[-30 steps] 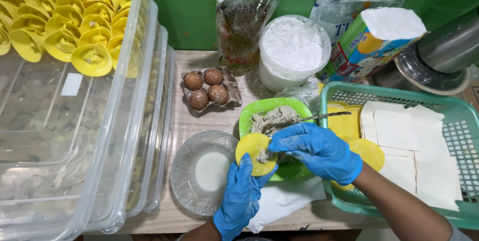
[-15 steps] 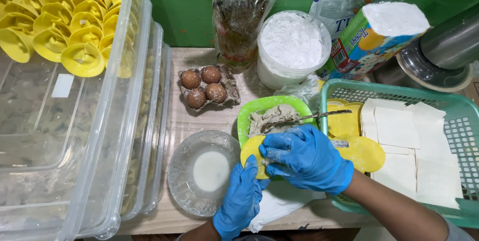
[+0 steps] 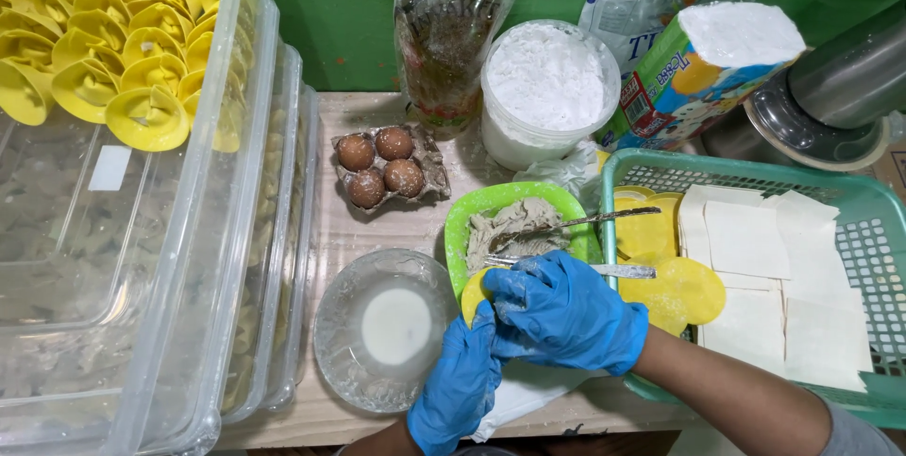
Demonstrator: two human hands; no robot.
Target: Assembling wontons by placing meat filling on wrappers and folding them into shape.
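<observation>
Both hands wear blue gloves and meet just in front of the green bowl (image 3: 505,199) of grey filling. The left hand (image 3: 460,382) cups a round yellow wrapper (image 3: 475,293) from below, its fingers curled around the edge; only a sliver of the wrapper shows at the bowl's near rim. The right hand (image 3: 564,312) lies over the wrapper and is clenched around a metal utensil (image 3: 618,270), whose handle sticks out to the right — the working end is hidden under the fingers. A second metal utensil (image 3: 585,222) rests in the filling, its handle propped on the bowl's rim. Left of the hands stands a glass bowl (image 3: 340,362) with white liquid, and beyond it a torn egg carton (image 3: 429,161) with four brown eggs. To the right, a green basket (image 3: 878,239) holds loose yellow wrappers (image 3: 675,291) and a layer of square white wrappers (image 3: 755,267). At the far left, a stack of clear plastic tubs (image 3: 236,229) sits on the wooden tabletop (image 3: 330,229) — the top one holds rows of folded yellow dumplings (image 3: 104,41). A tub of white flour (image 3: 547,78) stands behind the bowl.
</observation>
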